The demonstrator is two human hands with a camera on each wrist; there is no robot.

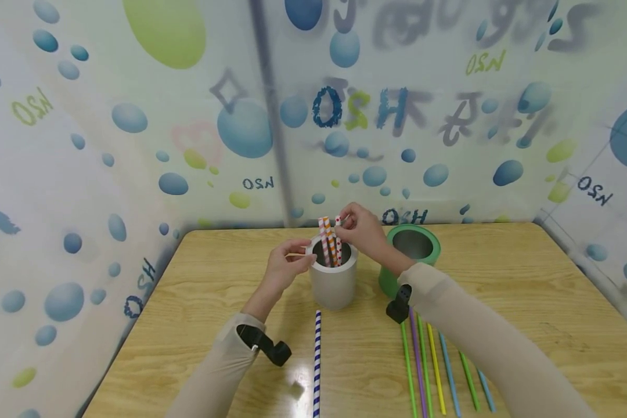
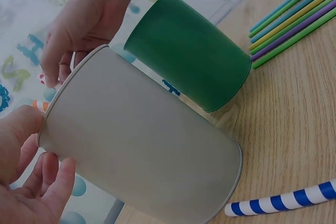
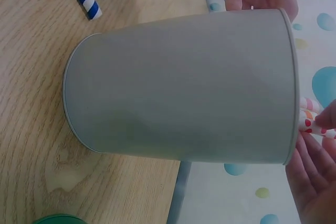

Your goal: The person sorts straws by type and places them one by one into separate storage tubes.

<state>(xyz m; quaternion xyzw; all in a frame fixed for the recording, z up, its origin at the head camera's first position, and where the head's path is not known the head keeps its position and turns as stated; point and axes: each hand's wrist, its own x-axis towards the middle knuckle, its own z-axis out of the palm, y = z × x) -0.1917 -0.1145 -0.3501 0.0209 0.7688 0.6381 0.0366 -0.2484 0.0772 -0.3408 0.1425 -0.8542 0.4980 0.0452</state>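
Observation:
A white cup (image 1: 333, 287) stands upright on the table, holding a pink-striped paper straw (image 1: 322, 229), an orange-striped paper straw (image 1: 328, 229) and a red-dotted paper straw (image 3: 308, 125). My left hand (image 1: 284, 264) holds the cup by the left of its rim, thumb on the near side and fingers behind. Above the right of the rim, my right hand (image 1: 363, 232) pinches the red-dotted straw near its upper end; its lower part is inside the cup. A blue-and-white striped straw (image 1: 317, 363) lies on the table in front of the cup.
To the right of the white cup stands a green cup (image 2: 191, 56), partly hidden by my right forearm in the head view. Several plain coloured straws (image 1: 436, 366) lie side by side in front of it. A patterned wall covering (image 1: 313, 191) rises behind the wooden table (image 1: 188, 325).

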